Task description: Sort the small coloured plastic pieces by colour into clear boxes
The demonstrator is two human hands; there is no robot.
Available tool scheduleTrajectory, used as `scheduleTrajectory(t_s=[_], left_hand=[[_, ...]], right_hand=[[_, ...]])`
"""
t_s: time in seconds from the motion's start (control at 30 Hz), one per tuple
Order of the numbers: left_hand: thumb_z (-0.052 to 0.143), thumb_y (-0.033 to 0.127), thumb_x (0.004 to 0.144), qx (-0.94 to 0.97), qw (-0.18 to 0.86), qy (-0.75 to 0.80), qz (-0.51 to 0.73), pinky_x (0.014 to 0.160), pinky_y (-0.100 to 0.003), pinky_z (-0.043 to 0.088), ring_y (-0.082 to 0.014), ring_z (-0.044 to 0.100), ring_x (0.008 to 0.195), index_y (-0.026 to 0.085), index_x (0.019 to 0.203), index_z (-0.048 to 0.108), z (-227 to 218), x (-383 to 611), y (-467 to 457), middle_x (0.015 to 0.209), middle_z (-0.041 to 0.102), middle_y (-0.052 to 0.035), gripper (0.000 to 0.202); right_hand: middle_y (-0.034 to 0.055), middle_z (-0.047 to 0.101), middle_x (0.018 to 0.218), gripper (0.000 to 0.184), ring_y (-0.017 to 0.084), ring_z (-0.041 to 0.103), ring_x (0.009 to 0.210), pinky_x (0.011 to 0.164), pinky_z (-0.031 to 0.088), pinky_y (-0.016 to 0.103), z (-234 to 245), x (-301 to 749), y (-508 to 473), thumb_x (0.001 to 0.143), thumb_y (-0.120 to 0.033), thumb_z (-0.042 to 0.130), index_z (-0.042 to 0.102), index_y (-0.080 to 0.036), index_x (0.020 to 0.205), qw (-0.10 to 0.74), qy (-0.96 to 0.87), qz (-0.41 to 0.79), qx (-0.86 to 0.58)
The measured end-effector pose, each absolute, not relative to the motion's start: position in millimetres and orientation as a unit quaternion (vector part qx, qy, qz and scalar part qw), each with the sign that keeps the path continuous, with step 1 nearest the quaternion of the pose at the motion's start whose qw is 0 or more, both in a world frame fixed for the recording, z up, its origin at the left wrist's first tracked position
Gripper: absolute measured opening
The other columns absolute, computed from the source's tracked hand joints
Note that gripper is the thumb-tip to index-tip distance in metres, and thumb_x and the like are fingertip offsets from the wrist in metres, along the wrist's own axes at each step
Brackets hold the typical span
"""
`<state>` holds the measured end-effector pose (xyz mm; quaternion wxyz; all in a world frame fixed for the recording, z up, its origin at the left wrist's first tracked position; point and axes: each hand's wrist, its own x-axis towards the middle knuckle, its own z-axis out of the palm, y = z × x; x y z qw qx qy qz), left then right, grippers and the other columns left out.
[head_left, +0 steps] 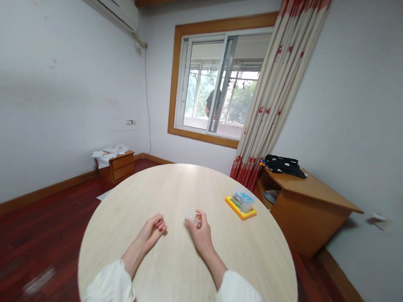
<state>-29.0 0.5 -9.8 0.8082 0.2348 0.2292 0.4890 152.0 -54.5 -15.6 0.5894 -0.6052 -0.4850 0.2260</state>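
Over the round pale wooden table (176, 187), my right hand (201, 231) pinches a small, clear, whitish plastic piece (190, 215) between thumb and fingers. Its exact kind is too blurred to tell. My left hand (153, 229) lies on the tabletop to the left, fingers curled in, with nothing visible in it. A gap of bare wood separates the two hands. To the right of my right hand sits a yellow tray (243, 214), and on it is a stack of clear plastic pieces (243, 199) with blue markings.
Beyond the table's right edge stands a wooden desk (307, 208) with a folded black cloth with white spots (285, 164) on top. A low drawer cabinet (122, 167) bearing papers (111, 150) stands at the back left. A long curtain (269, 94) hangs beside the window (205, 84).
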Motion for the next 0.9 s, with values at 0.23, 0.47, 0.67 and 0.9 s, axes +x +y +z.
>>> scheduleTrajectory(t_s=[0.23,0.47,0.67,0.9], left_hand=[[0.072,0.015,0.061,0.261,0.791,0.245,0.496,0.046,-0.019,0.033,-0.0036,0.033,0.042,0.016,0.053,0.037,-11.7,-26.0,2.4,0.047,0.035,0.0085,0.036],[0.085,0.029,0.051,0.380,0.770,0.276,0.431,0.063,-0.025,0.045,-0.0114,0.058,0.061,0.012,0.084,0.060,-9.7,-1.9,-1.5,0.069,0.062,-0.0013,0.045],[0.081,0.042,0.057,0.467,0.765,0.218,0.385,0.065,-0.025,0.045,-0.0177,0.061,0.077,0.009,0.088,0.064,-8.0,24.1,-6.6,0.080,0.066,-0.0093,0.048],[0.079,0.053,0.051,0.496,0.708,0.293,0.408,0.055,-0.024,0.045,-0.0131,0.057,0.062,0.010,0.080,0.060,-7.7,22.0,0.7,0.070,0.062,-0.0040,0.054]], right_hand=[[0.0091,0.063,0.098,0.047,0.018,0.060,0.085,0.078,0.048,0.030,-16.5,152.8,-57.6,0.073,-0.040,0.062,0.053,-0.017,0.113,0.574,-0.494,0.201,-0.622],[0.0085,0.066,0.096,0.036,0.018,0.061,0.084,0.076,0.048,0.030,-10.6,146.3,-64.3,0.076,-0.038,0.059,0.058,-0.017,0.105,0.543,-0.547,0.166,-0.615],[0.0092,0.067,0.101,0.027,0.020,0.061,0.092,0.084,0.047,0.033,-10.3,143.5,-62.0,0.081,-0.030,0.051,0.059,-0.016,0.103,0.512,-0.595,0.145,-0.603],[0.0070,0.068,0.095,0.029,0.018,0.063,0.087,0.077,0.047,0.029,-12.3,142.5,-64.3,0.091,-0.040,0.042,0.059,-0.020,0.102,0.484,-0.638,0.125,-0.585]])
